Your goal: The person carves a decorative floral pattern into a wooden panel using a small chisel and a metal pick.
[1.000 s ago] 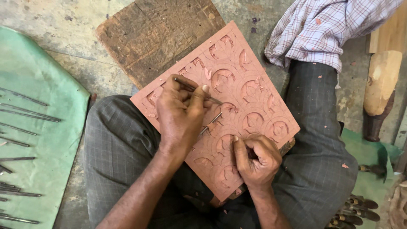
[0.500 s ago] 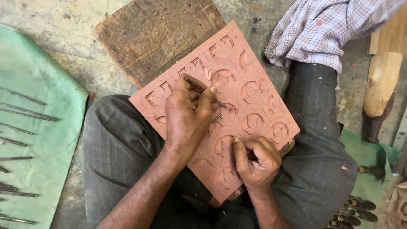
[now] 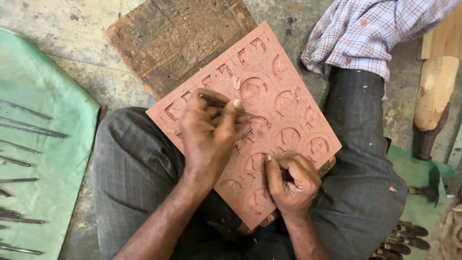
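Reddish carved panel [image 3: 269,110] lies on lap; left hand [image 3: 209,132] pinches a thin chisel [image 3: 240,135], right hand [image 3: 291,183] fisted on it.

This is a carver's workshop, worked at floor level; the bare concrete floor [image 3: 72,17] is stained and flecked with reddish chips; a green cloth [image 3: 57,159] spread on it carries a row of slim metal chisels [image 3: 29,127] laid side by side; a worn, scarred wooden block [image 3: 178,41] lies just behind a reddish square panel [image 3: 288,96] cut with repeating circular floral relief, which rests across the seated person's lap; a wooden mallet [image 3: 433,96] lies off to one side on the floor; more handled tools [image 3: 402,238] cluster near the knee on another green cloth.
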